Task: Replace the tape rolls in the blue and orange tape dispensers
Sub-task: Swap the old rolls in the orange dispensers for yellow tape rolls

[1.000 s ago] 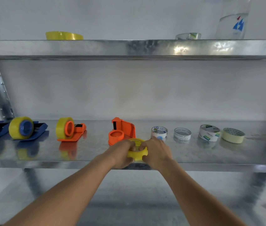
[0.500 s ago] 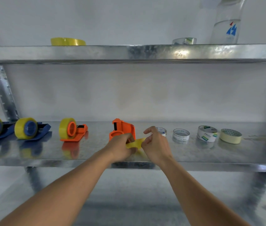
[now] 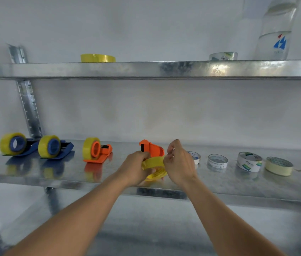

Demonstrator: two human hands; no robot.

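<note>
My left hand grips a yellow tape roll just above the front of the metal shelf. My right hand pinches the roll's upper right edge, and its fingertips are partly hidden. Right behind the roll stands an orange tape dispenser with no roll on it. To the left are an orange dispenser and two blue dispensers, each carrying a yellow roll.
Several near-empty tape rolls lie to the right: two white cores, a printed white roll and a cream masking roll. The upper shelf holds a yellow roll, a clear roll and a bottle.
The yellow roll has been lifted off the shelf and tilted up on edge between both hands. My right hand shifted from covering the roll to pinching its upper edge.
</note>
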